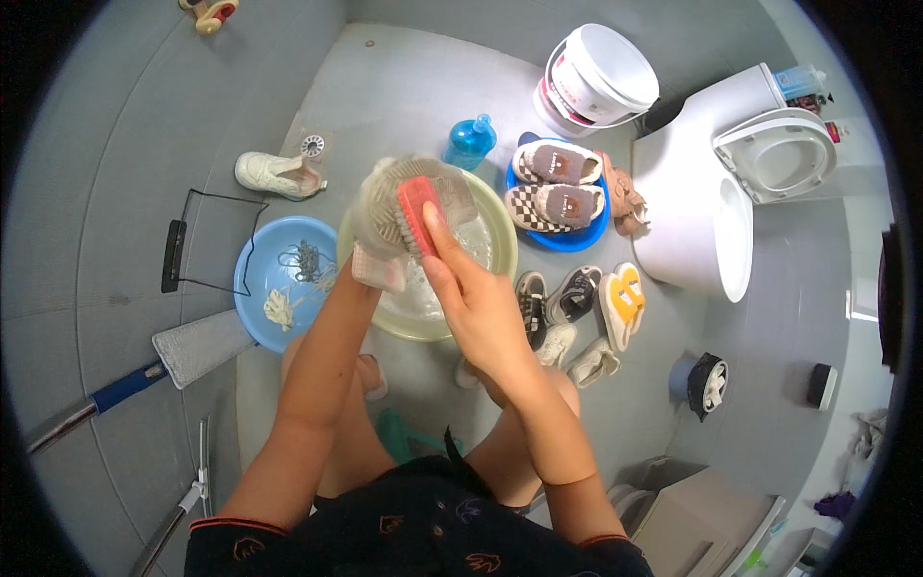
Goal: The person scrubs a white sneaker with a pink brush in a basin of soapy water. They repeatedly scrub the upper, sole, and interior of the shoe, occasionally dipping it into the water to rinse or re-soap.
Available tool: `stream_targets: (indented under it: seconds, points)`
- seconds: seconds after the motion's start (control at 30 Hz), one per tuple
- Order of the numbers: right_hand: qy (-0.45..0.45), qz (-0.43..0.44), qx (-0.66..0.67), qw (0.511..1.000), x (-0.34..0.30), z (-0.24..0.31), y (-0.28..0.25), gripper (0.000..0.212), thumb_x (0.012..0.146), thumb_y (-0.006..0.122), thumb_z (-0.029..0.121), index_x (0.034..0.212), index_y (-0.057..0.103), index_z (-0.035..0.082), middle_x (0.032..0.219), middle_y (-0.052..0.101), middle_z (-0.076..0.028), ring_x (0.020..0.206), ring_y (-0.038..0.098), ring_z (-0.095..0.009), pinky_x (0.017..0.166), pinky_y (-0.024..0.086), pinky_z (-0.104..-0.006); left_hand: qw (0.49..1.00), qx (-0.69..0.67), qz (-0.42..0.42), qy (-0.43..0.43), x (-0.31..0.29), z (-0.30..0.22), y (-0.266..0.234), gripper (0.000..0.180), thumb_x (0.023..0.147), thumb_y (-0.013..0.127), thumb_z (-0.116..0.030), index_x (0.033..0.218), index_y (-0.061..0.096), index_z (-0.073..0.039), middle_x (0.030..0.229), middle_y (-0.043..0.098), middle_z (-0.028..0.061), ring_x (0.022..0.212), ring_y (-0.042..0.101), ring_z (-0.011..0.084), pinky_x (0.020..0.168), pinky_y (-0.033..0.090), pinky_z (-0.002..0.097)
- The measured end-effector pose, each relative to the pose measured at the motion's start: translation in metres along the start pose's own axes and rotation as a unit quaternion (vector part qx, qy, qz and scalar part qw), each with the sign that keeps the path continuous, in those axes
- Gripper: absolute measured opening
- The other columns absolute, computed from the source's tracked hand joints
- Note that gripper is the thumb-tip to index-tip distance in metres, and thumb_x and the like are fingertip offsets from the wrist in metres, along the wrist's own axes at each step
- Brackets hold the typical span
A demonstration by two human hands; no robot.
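Observation:
My right hand point(471, 293) is closed round a red scrubbing brush point(415, 204), its pale bristles pressed against a light-coloured shoe point(383, 213). The shoe's patterned sole faces up. My left hand point(362, 272) holds up the shoe from its heel end; its fingers are hidden by the shoe. Under both hands stands a pale yellow-green basin point(507, 236) with sudsy water. A light blue basin point(252, 245) on the left holds grey laces point(306, 262) and whitish laces point(278, 309).
A white shoe point(274, 176) lies beyond the blue basin. Farther off stand a blue bottle point(469, 142) and a white bucket point(596, 82). Shoes point(558, 183) fill a blue tub at right, with more footwear point(572, 293) nearer. A toilet point(687, 192) and flat mop point(202, 348) flank me.

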State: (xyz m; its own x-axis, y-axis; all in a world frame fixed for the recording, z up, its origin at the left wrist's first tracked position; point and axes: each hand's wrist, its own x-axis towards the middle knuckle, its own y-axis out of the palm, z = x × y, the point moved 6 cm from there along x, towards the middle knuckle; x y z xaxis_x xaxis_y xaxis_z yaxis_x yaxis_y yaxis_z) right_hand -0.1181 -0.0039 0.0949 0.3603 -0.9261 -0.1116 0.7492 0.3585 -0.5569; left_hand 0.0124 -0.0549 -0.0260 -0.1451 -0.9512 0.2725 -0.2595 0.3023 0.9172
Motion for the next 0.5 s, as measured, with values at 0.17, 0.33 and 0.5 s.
stream_targets:
  seconds: [0.17,0.33,0.5]
  points:
    - [0.049,0.008,-0.011,0.999,0.018,-0.036,-0.007,0.046,0.102,0.048,0.036,0.147,0.041,0.029,0.107,0.064,-0.022,0.1,0.065,-0.036,0.086,0.049,-0.0399,0.994,-0.036,-0.085,-0.051,-0.001,0.002,0.002,0.046,0.1,0.047,-0.04,0.129,0.056,-0.006,0.126,0.061,0.012,0.112,0.061,0.0226,0.092,0.056,0.0378]
    - [0.076,-0.003,0.055,0.996,0.036,-0.101,-0.011,0.048,0.103,0.048,0.031,0.146,0.043,0.01,0.143,0.052,-0.013,0.131,0.05,-0.022,0.108,0.036,-0.0319,0.986,-0.07,-0.115,-0.098,-0.003,0.011,0.006,0.051,0.1,0.044,-0.046,0.128,0.057,-0.006,0.124,0.062,0.0125,0.108,0.063,0.024,0.09,0.056,0.0389]
    - [0.013,-0.02,0.037,0.999,0.016,-0.029,-0.011,0.05,0.101,0.049,0.034,0.149,0.036,0.03,0.106,0.065,-0.028,0.101,0.065,-0.041,0.086,0.05,-0.0403,0.969,-0.041,-0.201,-0.136,-0.002,0.015,-0.002,0.065,0.099,0.036,-0.061,0.127,0.059,-0.006,0.121,0.064,0.0137,0.104,0.064,0.0254,0.087,0.057,0.041]
